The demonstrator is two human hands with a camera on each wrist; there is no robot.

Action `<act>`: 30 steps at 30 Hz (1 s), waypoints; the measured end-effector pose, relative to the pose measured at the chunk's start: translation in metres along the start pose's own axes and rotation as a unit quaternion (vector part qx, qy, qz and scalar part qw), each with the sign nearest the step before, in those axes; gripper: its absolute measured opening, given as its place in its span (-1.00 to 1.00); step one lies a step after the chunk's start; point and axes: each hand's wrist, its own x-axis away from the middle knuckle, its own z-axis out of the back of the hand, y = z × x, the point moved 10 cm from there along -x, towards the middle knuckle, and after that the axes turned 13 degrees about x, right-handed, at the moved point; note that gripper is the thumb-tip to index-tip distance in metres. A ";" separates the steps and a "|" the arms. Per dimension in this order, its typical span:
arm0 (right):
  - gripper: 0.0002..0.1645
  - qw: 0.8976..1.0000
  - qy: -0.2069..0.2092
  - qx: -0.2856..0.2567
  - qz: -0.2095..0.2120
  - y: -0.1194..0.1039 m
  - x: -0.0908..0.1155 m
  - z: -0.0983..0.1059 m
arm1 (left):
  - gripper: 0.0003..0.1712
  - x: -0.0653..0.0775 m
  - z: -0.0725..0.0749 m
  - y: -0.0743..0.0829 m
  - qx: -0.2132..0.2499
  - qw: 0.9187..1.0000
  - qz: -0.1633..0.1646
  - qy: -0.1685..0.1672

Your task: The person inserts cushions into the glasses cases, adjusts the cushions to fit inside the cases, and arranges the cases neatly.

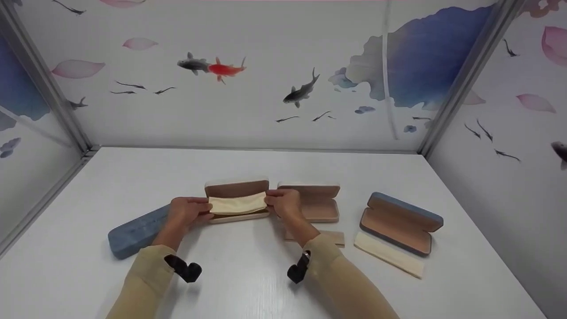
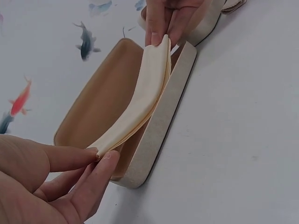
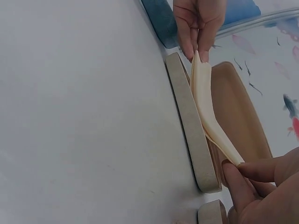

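Note:
A folded cream cloth (image 1: 237,204) stretches between both hands over an open glasses case (image 1: 237,188) with a brown lining and pale outside. My left hand (image 1: 185,210) pinches the cloth's left end between thumb and fingers. At the other end, my right hand (image 1: 285,203) pinches it the same way. In the left wrist view the cloth (image 2: 145,88) sags in the middle, just over the case's lower half, its front wall (image 2: 161,126) showing below. The right wrist view has the cloth (image 3: 204,95) slanting down across the case opening.
A shut blue glasses case (image 1: 135,232) lies at the left, partly behind my left forearm. Right of my hands stand an open pale case (image 1: 325,209) with a beige cloth (image 1: 334,238) before it, and an open blue case (image 1: 398,228) with a cream cloth (image 1: 390,254) in front.

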 end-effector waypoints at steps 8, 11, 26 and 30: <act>-0.71 0.999 -0.005 0.027 0.026 -0.002 0.003 -0.001 | -0.53 0.004 -0.001 0.005 -0.034 0.999 -0.032 0.011; -0.68 0.999 -0.007 0.046 0.028 0.000 0.002 -0.001 | -0.55 0.006 -0.002 0.008 -0.048 0.998 -0.042 0.014; -0.71 0.999 -0.010 0.044 0.026 -0.001 0.003 -0.003 | -0.62 0.008 0.000 0.013 -0.112 0.991 -0.073 0.021; -0.72 0.998 -0.005 0.054 0.019 0.000 0.003 -0.002 | -0.61 0.010 -0.002 0.015 -0.121 0.989 -0.081 0.011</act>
